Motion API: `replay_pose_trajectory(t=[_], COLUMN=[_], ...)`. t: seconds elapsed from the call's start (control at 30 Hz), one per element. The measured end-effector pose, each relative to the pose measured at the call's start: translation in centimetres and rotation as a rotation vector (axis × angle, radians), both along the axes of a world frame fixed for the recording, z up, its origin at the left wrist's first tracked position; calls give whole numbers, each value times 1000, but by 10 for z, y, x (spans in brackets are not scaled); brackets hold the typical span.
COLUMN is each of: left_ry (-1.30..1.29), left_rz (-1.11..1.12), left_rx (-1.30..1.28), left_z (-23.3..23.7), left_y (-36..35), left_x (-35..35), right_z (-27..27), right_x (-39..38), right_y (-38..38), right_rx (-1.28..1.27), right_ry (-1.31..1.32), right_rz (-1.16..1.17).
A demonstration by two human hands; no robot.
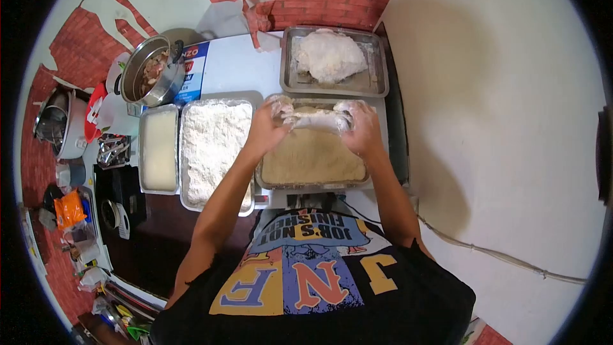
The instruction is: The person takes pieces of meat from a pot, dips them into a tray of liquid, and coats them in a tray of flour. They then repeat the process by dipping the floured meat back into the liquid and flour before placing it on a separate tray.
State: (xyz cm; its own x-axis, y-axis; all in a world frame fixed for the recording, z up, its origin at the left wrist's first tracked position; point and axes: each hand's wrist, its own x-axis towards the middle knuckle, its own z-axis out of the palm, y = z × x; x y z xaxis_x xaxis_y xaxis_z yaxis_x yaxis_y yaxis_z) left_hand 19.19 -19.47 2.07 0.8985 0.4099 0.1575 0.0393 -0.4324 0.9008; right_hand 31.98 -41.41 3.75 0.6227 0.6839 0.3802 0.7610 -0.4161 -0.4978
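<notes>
A flattened, white-coated piece of meat (317, 120) is stretched between my hands over a metal tray (313, 185) of tan breadcrumbs (313, 156). My left hand (271, 121) pinches its left end, and my right hand (359, 126) grips the right end. White coating clings to the fingers of both. Just beyond, a second metal tray (383, 83) carries a pale, coated piece of meat (329, 54). To the left of the crumbs lies white flour (214, 144) in a tray (185, 185), and farther left a narrower tray (158, 191) contains pale liquid (158, 150).
A steel pot (163, 86) with pieces of meat stands at the back left, against a blue and white box (193, 71). Kitchen items and an orange bag (69, 209) crowd the far left. A bare wall (504, 121) rises close on the right.
</notes>
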Motion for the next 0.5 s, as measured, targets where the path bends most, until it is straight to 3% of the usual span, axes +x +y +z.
replay_pose_trajectory(t=[0.07,0.17,0.47,0.5], left_ry=[-3,175,111,31], left_rz=[-3,-34,-191,-227], left_rx=[-30,-57,-84,-79], left_z=[-11,-9,27,34], left_y=[0,2,28,35], left_x=[-3,-5,55,72], right_z=[3,-1,19,32], right_x=[-6,-3,52,63], right_y=[-3,-4,-5,1], right_rx=[72,110,173,181], right_ry=[-10,184,76,183], right_rz=[13,1,-35,-49])
